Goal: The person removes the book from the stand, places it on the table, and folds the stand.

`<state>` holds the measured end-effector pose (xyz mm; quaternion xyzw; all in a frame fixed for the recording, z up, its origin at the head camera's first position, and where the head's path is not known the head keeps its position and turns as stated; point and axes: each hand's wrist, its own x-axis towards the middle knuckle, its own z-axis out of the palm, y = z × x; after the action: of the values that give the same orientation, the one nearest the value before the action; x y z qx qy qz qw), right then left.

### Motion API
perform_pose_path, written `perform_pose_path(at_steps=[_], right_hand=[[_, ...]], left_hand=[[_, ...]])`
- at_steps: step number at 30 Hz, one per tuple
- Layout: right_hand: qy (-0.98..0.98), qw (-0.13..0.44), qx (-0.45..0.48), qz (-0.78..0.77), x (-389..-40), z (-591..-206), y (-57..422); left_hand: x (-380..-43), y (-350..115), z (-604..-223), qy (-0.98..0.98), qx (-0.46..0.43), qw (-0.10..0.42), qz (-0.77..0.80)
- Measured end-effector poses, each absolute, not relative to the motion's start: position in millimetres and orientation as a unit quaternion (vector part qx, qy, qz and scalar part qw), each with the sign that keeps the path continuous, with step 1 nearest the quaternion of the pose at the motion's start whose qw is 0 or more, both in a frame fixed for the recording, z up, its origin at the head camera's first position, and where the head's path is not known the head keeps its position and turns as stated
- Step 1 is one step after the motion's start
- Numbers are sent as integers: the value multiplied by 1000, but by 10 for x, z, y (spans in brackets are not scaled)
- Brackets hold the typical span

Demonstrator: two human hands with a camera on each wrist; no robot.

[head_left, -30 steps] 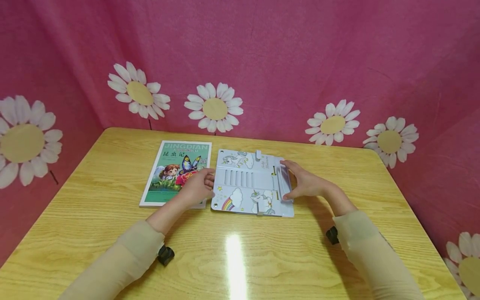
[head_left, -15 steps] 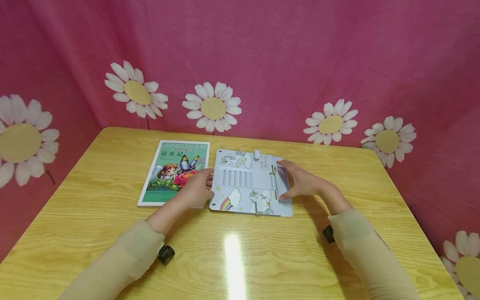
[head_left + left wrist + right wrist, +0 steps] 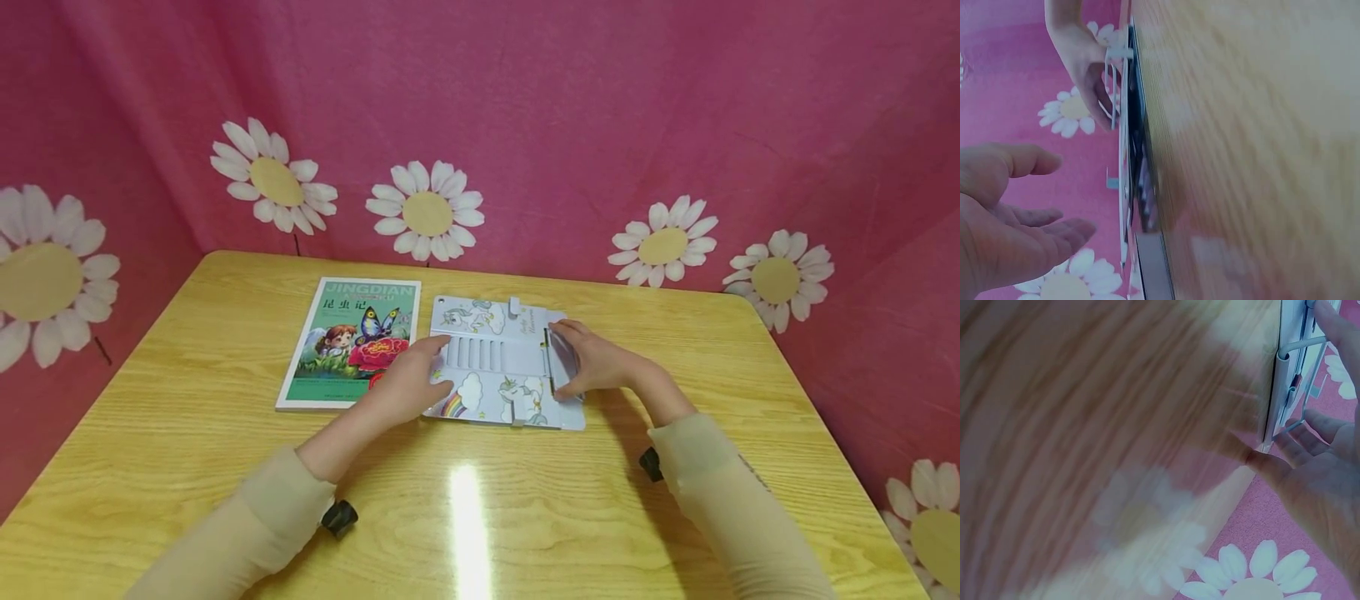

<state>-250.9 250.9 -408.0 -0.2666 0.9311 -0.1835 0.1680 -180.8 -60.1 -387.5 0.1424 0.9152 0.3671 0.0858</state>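
A white book stand [image 3: 525, 362] printed with unicorns, clouds and a rainbow lies flat on the table, a slotted panel at its middle. At its right end my right hand [image 3: 603, 358] grips a wire support [image 3: 1307, 381] between thumb and fingers. In the right wrist view this wire stands out from the stand's face. My left hand [image 3: 405, 379] is over the stand's left edge, thumb and fingers spread apart. The left wrist view shows that left hand [image 3: 1016, 219] holding nothing, with a gap between its fingertips and the stand [image 3: 1124, 150].
A green-covered book [image 3: 337, 392] with a butterfly and a girl on it lies left of the stand, partly behind my left hand. The wooden table [image 3: 600, 533] is bordered by a pink curtain [image 3: 525, 125] with daisies at the back and sides.
My left hand has left the stand's left edge and come over it, opening out. My right hand has shifted slightly left, and the wire support has tilted up off the stand.
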Motion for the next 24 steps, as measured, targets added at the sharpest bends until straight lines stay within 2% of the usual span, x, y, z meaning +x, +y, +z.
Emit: perform_pose_path(at_steps=[9,16,24], right_hand=[[933,173,-260,-178,-2489,-4067,2499],[936,171,-254,-173,-2484,-4075,2482],[942,172,-248,-146,-2497,-4096,2452]], left_hand=[[-1684,-389,-3960,895,188,65,400],[-1698,-193,-4037,882,261,81,383],[-1763,-5,-4092,887,286,100,348]])
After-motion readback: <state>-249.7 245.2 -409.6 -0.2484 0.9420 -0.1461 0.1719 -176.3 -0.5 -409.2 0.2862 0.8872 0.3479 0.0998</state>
